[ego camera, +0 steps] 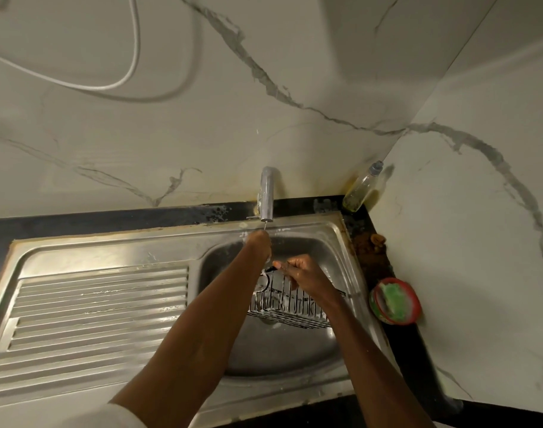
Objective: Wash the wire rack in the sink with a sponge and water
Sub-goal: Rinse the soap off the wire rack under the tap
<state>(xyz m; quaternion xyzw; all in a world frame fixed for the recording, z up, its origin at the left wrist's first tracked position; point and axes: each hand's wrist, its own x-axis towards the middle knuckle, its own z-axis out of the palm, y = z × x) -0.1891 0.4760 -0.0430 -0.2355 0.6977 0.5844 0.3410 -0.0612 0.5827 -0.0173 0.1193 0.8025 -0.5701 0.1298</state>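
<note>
Forearms crossing over sink [134, 257]; right hand [304, 271] gripping soapy wire rack [292, 307], long axis rightward; left hand [259, 242] under tap [267, 194], grip unclear.

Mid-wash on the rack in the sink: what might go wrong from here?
1. The right hand alone grips the soapy wire rack by its top edge; it may slip into the sink.
2. The left hand reaches up under the tap, where only a thin trickle shows; rinsing may leave suds.

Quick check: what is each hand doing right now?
Left hand: under the tap, grip cannot be told.
Right hand: holding the wire rack.
</note>
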